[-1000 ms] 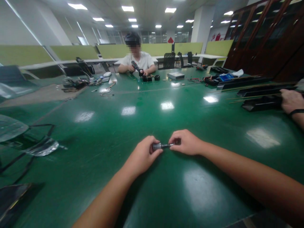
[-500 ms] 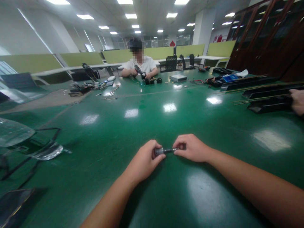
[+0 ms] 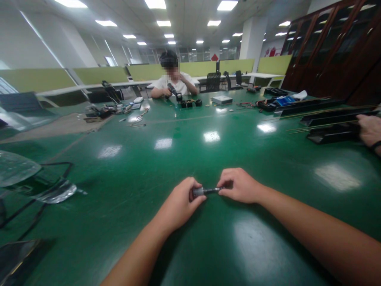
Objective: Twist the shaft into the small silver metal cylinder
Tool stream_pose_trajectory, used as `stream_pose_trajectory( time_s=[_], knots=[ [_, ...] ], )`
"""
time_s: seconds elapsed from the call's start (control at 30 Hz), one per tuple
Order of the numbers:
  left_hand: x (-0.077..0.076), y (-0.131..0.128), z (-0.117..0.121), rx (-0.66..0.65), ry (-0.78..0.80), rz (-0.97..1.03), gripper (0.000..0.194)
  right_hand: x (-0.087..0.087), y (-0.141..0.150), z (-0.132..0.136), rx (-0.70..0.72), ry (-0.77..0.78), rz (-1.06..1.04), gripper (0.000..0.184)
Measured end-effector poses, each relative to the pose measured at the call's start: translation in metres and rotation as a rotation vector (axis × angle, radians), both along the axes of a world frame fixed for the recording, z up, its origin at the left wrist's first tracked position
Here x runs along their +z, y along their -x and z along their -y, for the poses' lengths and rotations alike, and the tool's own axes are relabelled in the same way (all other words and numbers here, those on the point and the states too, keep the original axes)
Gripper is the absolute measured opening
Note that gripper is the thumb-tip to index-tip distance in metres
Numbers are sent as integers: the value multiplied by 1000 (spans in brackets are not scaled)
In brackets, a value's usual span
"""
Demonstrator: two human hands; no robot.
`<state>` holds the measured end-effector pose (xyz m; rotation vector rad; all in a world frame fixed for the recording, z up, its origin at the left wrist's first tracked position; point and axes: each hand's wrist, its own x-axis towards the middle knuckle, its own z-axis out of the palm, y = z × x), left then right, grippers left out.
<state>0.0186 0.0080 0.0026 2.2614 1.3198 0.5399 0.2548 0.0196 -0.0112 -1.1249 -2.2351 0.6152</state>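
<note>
Low over the green table, my left hand (image 3: 180,202) is closed around a small grey cylinder (image 3: 199,192) with thumb and fingers. A thin dark shaft (image 3: 211,190) sticks out of the cylinder toward the right. Thumb and forefinger of my right hand (image 3: 241,186) pinch the far end of that shaft, hiding its tip. Cylinder and shaft lie roughly level, in one line between both hands. Their exact kind is too small to make out.
A clear plastic bottle (image 3: 32,176) lies at left, above a dark flat object (image 3: 18,260). Across the table sits a person (image 3: 174,85) with a dark tool. Another person's hand (image 3: 370,129) rests by black channels (image 3: 333,133) at right. Cables and parts (image 3: 104,109) lie at back left.
My hands keep nearly the same grip and place. Across the table, the person has raised one hand to the face. The hand at the right edge has come slightly further into view.
</note>
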Motion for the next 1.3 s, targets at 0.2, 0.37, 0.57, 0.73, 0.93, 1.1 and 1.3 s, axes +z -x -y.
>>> stream_pose_trajectory(
  time_s=[0.2,0.37,0.57,0.73,0.93,1.1,1.3],
  knots=[
    [1,0,0,-8,-5,8,15,1,-11,-6,23,37,34,8],
    [1,1,0,-10,6,3,15,0,-21,-12,31,118,4,10],
    [-1,0,-1,-4,0,10,16,0,-18,-10,42,129,-14,12],
    [-2,-4,1,1,6,15,15,-6,4,-6,45,52,-49,12],
    [-2,-9,5,-54,-13,51,27,-12,26,2,5,-67,-90,11],
    [-5,-10,3,-38,-29,29,15,-12,25,1,-13,-26,-97,9],
    [-7,-9,2,-23,-44,38,14,-12,23,0,22,-57,-84,10]
  ],
)
